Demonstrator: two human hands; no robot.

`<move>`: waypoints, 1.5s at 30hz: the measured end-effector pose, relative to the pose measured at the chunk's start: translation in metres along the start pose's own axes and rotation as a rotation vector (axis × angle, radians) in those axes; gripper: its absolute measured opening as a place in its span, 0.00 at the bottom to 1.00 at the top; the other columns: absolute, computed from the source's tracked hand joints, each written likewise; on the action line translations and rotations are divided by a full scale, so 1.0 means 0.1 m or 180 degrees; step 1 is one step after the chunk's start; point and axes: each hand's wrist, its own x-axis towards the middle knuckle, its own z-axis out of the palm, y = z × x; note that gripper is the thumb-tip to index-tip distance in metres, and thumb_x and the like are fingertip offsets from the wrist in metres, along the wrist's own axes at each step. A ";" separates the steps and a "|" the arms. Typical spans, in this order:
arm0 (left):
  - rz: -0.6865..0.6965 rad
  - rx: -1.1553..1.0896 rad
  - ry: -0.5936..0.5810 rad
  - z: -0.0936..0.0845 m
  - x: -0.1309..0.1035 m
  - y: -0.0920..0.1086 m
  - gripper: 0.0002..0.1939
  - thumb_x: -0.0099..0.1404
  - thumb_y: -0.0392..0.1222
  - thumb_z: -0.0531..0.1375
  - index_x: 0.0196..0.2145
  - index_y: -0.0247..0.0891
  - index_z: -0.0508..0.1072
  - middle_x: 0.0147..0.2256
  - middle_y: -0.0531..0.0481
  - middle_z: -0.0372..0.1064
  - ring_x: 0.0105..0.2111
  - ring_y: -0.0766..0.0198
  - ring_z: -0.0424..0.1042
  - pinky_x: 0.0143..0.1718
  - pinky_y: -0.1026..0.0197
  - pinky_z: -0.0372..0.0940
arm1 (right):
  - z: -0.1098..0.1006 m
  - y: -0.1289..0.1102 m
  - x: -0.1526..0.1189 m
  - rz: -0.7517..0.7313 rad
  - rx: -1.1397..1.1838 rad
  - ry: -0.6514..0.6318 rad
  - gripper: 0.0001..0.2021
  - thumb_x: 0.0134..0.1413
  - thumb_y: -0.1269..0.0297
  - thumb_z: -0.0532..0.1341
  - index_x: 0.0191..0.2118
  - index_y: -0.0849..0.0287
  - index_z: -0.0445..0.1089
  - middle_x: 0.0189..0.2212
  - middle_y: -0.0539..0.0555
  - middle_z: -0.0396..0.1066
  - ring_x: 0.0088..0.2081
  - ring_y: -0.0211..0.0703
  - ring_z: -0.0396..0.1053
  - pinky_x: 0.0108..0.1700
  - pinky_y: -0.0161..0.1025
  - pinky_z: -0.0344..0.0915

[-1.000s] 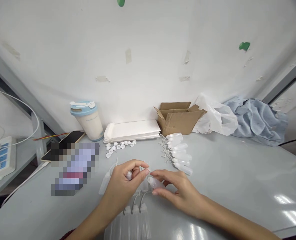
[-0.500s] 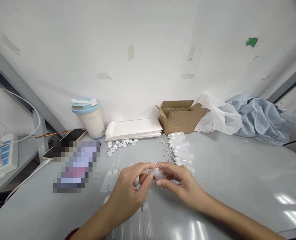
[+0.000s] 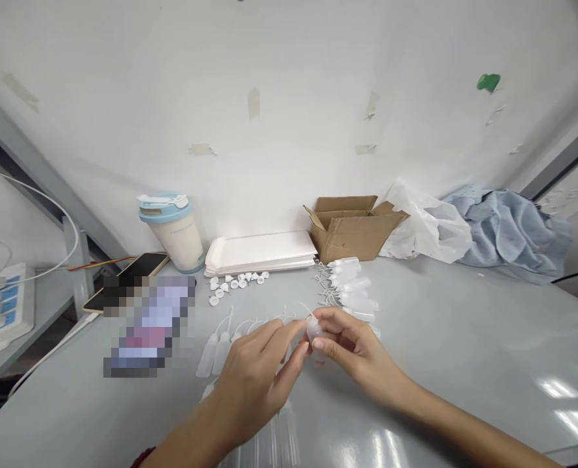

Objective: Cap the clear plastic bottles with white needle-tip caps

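Between my hands is a small translucent bottle point(image 3: 315, 330) with a thin curved tube on top. My right hand point(image 3: 359, 351) wraps its fingers and thumb round the bottle. My left hand point(image 3: 264, 367) pinches at the bottle's left side, fingertips touching its neck. Several similar bottles with curved tubes point(image 3: 207, 354) lie left of and beyond my left hand, partly hidden by it. Another row of bottles point(image 3: 359, 302) lies past my right hand. Small white caps point(image 3: 214, 300) are scattered in front of a stack of white envelopes point(image 3: 264, 250).
At the back stand a blue-lidded cup point(image 3: 174, 237), an open cardboard box point(image 3: 357, 237), a white plastic bag point(image 3: 425, 224) and blue cloth point(image 3: 510, 231). Two phones, one dark point(image 3: 147, 265) and one blurred point(image 3: 164, 309), lie left. Clear tubes point(image 3: 286, 439) lie near the front edge.
The bottle has turned more upright and shifted slightly right, and its tube now points up and left. My right fingers have closed further round its body; my left fingers have straightened somewhat.
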 end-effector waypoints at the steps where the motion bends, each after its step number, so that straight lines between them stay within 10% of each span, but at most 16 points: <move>1: -0.0261 -0.0162 -0.0146 -0.02 0.02 0.01 0.12 0.67 0.37 0.51 0.48 0.38 0.65 0.26 0.53 0.63 0.24 0.66 0.63 0.25 0.65 0.58 | 0.00 0.00 0.00 -0.0032 -0.0032 0.0021 0.12 0.56 0.57 0.58 0.42 0.59 0.61 0.31 0.52 0.70 0.31 0.39 0.69 0.36 0.40 0.67; 6: -0.1259 -0.1115 -0.0667 -0.12 0.11 0.08 0.12 0.67 0.43 0.48 0.43 0.40 0.67 0.24 0.56 0.62 0.23 0.66 0.62 0.23 0.66 0.57 | 0.00 0.04 -0.01 -0.0185 -0.0371 0.0042 0.10 0.57 0.60 0.57 0.42 0.58 0.62 0.31 0.52 0.68 0.33 0.39 0.68 0.35 0.39 0.66; 21: -0.1975 -0.2100 -0.0797 -0.13 0.17 0.04 0.09 0.58 0.47 0.58 0.33 0.38 0.68 0.20 0.61 0.51 0.19 0.71 0.51 0.23 0.66 0.53 | 0.02 0.09 -0.07 -0.0514 -0.1332 -0.0056 0.09 0.57 0.66 0.57 0.44 0.57 0.64 0.28 0.49 0.68 0.26 0.35 0.64 0.29 0.33 0.62; 26: -0.2360 -0.3325 -0.0167 -0.13 0.19 0.05 0.12 0.59 0.39 0.50 0.42 0.39 0.62 0.28 0.55 0.56 0.25 0.69 0.57 0.29 0.64 0.58 | 0.01 0.02 -0.08 -0.0329 -0.0965 -0.0087 0.06 0.58 0.63 0.57 0.41 0.57 0.64 0.27 0.49 0.69 0.28 0.36 0.66 0.29 0.33 0.62; 35: -0.1958 -0.3208 -0.0070 -0.01 0.10 0.00 0.24 0.66 0.43 0.50 0.58 0.40 0.49 0.45 0.43 0.64 0.40 0.60 0.66 0.42 0.56 0.61 | 0.04 0.04 -0.04 0.0206 0.0241 -0.0405 0.10 0.55 0.60 0.59 0.41 0.59 0.64 0.32 0.52 0.71 0.31 0.39 0.70 0.27 0.32 0.63; 45: -0.1369 -0.3934 -0.0739 -0.07 0.03 0.15 0.37 0.68 0.48 0.52 0.63 0.49 0.29 0.63 0.41 0.45 0.62 0.56 0.48 0.60 0.48 0.46 | 0.10 -0.02 -0.05 0.0119 0.0654 -0.0723 0.09 0.55 0.60 0.61 0.38 0.60 0.66 0.30 0.52 0.69 0.32 0.39 0.69 0.27 0.31 0.63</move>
